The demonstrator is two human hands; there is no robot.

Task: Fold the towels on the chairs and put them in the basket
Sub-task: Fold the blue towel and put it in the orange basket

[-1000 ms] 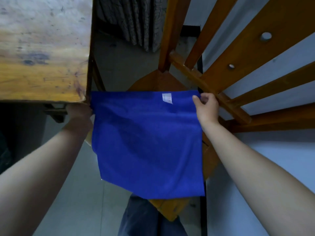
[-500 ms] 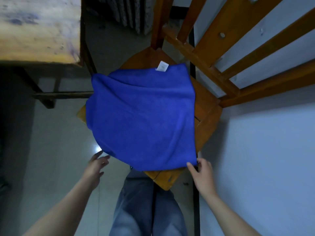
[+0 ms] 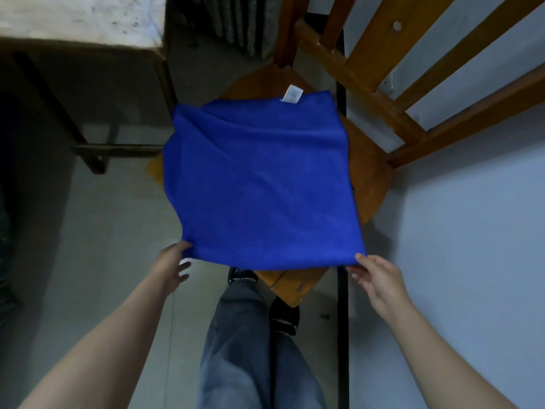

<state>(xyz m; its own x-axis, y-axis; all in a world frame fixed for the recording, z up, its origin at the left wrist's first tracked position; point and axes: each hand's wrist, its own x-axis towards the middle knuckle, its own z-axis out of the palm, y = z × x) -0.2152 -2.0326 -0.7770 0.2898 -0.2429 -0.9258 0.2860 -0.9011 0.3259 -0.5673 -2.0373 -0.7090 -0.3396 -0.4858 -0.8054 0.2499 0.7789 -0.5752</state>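
Blue cloth towel (image 3: 259,184) spread on the wooden chair seat (image 3: 368,172), near edge overhanging its front corner.
Left hand (image 3: 172,268) and right hand (image 3: 376,276), fingers loosely spread, touch the overhanging corners.

Looks like a plain room in a home. Landmark: slatted wooden chair (image 3: 368,184). Right of the chair, a pale painted wall (image 3: 472,231) with a dark strip (image 3: 342,305) along its base. Left of the chair, a worn, stained wooden table (image 3: 73,19). Behind the chair, a patterned curtain (image 3: 236,22) hangs down to the grey floor (image 3: 112,231) (tile or concrete, can't tell).
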